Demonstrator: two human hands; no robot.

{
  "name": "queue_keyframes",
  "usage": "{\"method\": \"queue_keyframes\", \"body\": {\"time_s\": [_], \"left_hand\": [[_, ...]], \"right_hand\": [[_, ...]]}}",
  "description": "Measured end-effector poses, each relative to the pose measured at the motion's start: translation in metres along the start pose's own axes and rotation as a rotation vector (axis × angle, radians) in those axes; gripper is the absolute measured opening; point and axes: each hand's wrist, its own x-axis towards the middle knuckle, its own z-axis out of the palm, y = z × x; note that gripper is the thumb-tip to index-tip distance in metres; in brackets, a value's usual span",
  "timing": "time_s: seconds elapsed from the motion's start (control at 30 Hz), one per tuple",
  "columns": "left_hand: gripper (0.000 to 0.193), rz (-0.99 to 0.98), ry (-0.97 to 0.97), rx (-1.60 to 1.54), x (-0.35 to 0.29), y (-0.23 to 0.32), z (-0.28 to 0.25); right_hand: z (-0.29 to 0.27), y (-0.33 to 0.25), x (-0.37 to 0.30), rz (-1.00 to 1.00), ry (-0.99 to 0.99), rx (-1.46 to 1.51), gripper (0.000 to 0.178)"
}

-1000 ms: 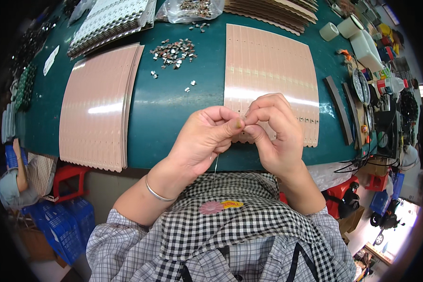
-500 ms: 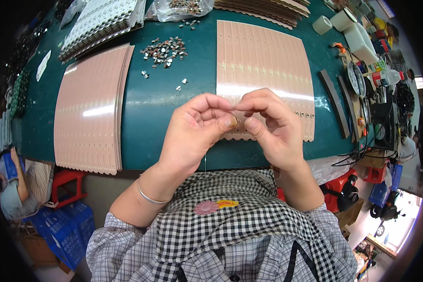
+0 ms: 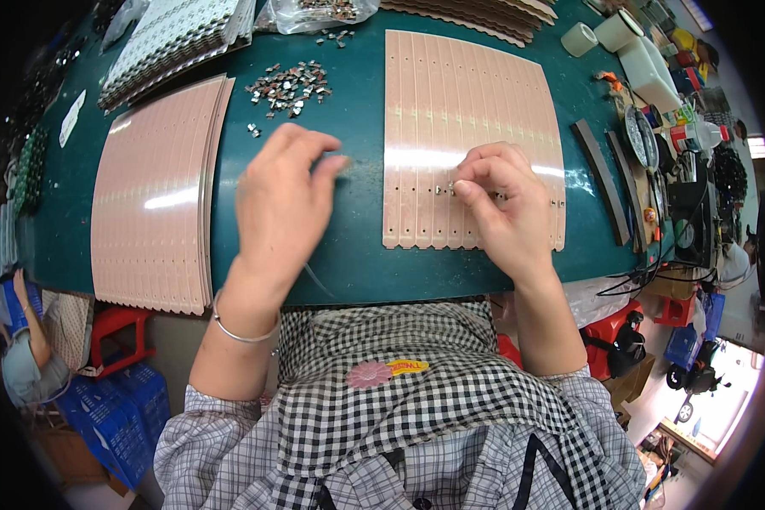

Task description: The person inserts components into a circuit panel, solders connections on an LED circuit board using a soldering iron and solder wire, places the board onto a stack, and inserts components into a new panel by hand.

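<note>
My left hand (image 3: 282, 204) is over the green table just right of the pile of small metal pieces (image 3: 289, 87). Its fingers are curled, the thumb stands apart from them, and nothing shows between. My right hand (image 3: 512, 212) is above the lower part of a pinkish-tan ribbed panel (image 3: 472, 93). Its thumb and forefinger pinch at a small metal piece (image 3: 453, 189) by the panel's row of holes. Another small silvery piece sits just left of it. More such pieces lie along the row to the right, partly hidden by the hand.
A stack of similar panels (image 3: 149, 204) lies at left, with white patterned sheets (image 3: 178, 47) behind. A clear plastic bag (image 3: 314, 15) holds more pieces. Two dark bars (image 3: 602, 183), white containers (image 3: 650, 76) and a bottle (image 3: 697, 136) stand at right. Another person sits far left.
My hands, fingertips together over the panel before, have parted. The left swung left toward the loose metal pieces; the right stayed over the panel, pinching at its row of holes.
</note>
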Motion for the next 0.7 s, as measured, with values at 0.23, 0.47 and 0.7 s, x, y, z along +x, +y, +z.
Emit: {"method": "queue_keyframes", "body": {"time_s": [0.23,0.47,0.7], "left_hand": [[0.013,-0.084,-0.042,0.132,0.001,-0.020,0.008],[0.015,-0.077,-0.011,0.061,0.002,-0.031,0.004],[0.016,-0.042,0.011,0.066,0.000,-0.035,0.005]], "right_hand": [[0.016,0.014,0.001,-0.181,0.005,-0.252,0.011],[0.028,0.011,0.004,-0.256,-0.028,-0.371,0.012],[0.030,0.011,0.003,-0.262,-0.023,-0.405,0.013]]}}
